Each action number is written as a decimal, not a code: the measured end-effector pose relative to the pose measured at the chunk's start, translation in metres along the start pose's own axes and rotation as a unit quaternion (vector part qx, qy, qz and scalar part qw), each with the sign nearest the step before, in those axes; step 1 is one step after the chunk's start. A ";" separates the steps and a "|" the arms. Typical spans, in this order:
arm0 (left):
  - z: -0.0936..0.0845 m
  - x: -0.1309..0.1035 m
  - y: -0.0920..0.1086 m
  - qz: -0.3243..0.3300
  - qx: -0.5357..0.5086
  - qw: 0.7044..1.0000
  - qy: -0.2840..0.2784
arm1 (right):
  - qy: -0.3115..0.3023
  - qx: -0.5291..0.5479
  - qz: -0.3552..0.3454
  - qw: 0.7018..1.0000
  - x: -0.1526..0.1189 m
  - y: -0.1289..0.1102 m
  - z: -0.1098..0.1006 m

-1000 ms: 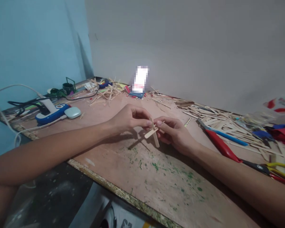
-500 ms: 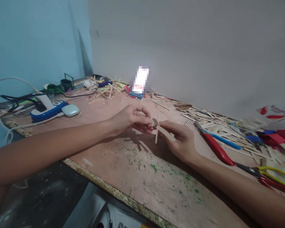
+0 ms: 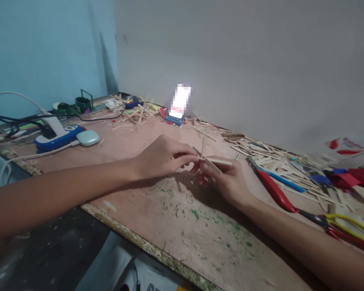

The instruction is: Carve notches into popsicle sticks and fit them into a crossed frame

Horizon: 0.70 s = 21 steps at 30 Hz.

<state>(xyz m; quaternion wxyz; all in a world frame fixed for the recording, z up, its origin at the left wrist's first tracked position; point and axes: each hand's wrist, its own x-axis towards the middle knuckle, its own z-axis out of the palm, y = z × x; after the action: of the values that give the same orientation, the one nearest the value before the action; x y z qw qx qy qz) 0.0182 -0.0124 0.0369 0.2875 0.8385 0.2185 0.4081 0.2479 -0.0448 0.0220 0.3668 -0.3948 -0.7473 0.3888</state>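
Several flat wooden sticks [image 3: 212, 166], joined or crossed together, are held between both hands above the middle of the wooden table [image 3: 133, 218]. My right hand [image 3: 230, 180] is closed on them from the right, its fingertips beneath the sticks. From the left, my left hand [image 3: 166, 157] pinches their left end with thumb and fingers. One thin stick points up and away from the crossing; another lies across the right palm. How the sticks are fixed to each other is too small to tell.
A lit phone [image 3: 181, 101] stands on a blue holder by the wall. Loose sticks [image 3: 269, 161] are heaped right, near red-and-blue pliers [image 3: 276, 190] and scissors [image 3: 318, 219]. At left are a blue power strip [image 3: 59, 138], a pale green charger [image 3: 87, 138] and cables.
The sticks have turned between my hands, and one now extends right across my right palm. My left fingers have closed in on the sticks' left end. The view has shifted slightly.
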 end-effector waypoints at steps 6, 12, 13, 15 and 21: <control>0.000 -0.001 -0.001 0.018 -0.001 1.000 0.011 | -0.032 0.068 0.025 0.997 -0.003 0.004 -0.001; 0.003 -0.001 -0.004 -0.016 -0.043 0.999 0.021 | -0.068 0.127 0.026 0.989 -0.002 0.015 -0.001; 0.003 -0.001 -0.003 -0.021 -0.050 0.998 0.019 | -0.067 0.127 0.025 0.989 -0.002 0.015 -0.001; 0.005 -0.001 -0.001 -0.029 -0.064 0.997 0.016 | -0.059 0.115 0.023 0.991 -0.002 0.014 -0.001; 0.014 -0.006 -0.004 -0.043 -0.079 0.996 0.023 | 0.002 -0.008 0.018 1.000 -0.006 0.004 0.003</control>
<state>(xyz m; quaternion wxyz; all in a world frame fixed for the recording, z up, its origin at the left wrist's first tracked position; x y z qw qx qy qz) 0.0253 -0.0175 0.0241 0.3653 0.7935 0.2275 0.4304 0.2492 -0.0491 0.0154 0.3580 -0.4114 -0.7427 0.3885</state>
